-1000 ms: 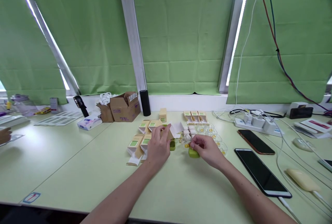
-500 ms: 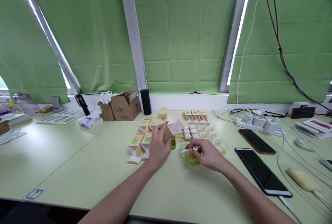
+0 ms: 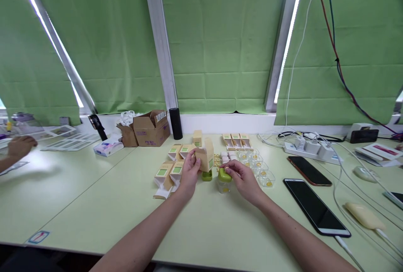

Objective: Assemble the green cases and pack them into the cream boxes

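My left hand (image 3: 189, 172) grips a small kraft cardboard box (image 3: 207, 157), held upright above the table with its top flap raised. In front of me stands a clear plastic container (image 3: 223, 187) with a green lid (image 3: 224, 174) over its top. The fingers of my right hand (image 3: 242, 178) are closed on the lid's right edge. Another green lid (image 3: 207, 176) lies just below the held box. Left of my left hand are several kraft boxes (image 3: 162, 174) with green labels and open flaps.
Clear containers (image 3: 266, 178) with yellow spots, white blocks (image 3: 224, 157) and small yellowish pieces (image 3: 216, 162) sit behind my right hand. Three boxes (image 3: 236, 141) stand farther back. Phones (image 3: 316, 207), cables and a power strip (image 3: 311, 151) occupy the right. At far left is another person's hand (image 3: 22, 146).
My right hand has brought the green lid up onto the clear container. My left hand has turned the box upright. The other person's hand has come farther into view.
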Motion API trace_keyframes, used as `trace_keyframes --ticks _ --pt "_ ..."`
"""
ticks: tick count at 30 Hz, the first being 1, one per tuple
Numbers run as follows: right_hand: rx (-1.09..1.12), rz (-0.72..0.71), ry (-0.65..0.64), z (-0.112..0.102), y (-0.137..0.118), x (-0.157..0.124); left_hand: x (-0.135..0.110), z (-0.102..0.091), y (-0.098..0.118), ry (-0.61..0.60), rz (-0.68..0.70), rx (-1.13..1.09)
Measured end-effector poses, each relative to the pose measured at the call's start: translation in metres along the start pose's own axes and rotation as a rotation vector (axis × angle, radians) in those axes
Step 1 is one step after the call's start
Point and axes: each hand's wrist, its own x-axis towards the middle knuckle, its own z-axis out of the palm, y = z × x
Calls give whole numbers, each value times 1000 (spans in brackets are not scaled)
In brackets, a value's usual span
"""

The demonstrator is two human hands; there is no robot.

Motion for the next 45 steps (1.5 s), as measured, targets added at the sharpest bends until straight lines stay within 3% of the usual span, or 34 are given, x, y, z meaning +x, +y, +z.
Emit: trace_keyframes --ticks 4,18,22,31,35,40,45 --pt "-125 -45 -17 -2 2 1 2 -1 -6 -16 -48 -84" --pt "-243 -35 -159 1 9 -3 -4 2 -3 -55 -147 -230" --pt "-293 -13 -152 0 9 -4 -5 3 -3 -104 -176 -258" --pt "-452 14 -151 -1 3 -8 -12 10 3 -87 -245 -238" --pt "-365 6 -105 -1 -3 -7 -14 14 5 -99 -245 -237" --pt "-201 41 54 0 -9 5 -15 14 2 -105 -254 -234" --pt "-97 116 -29 6 -11 19 -15 15 -3 -100 -234 -175"
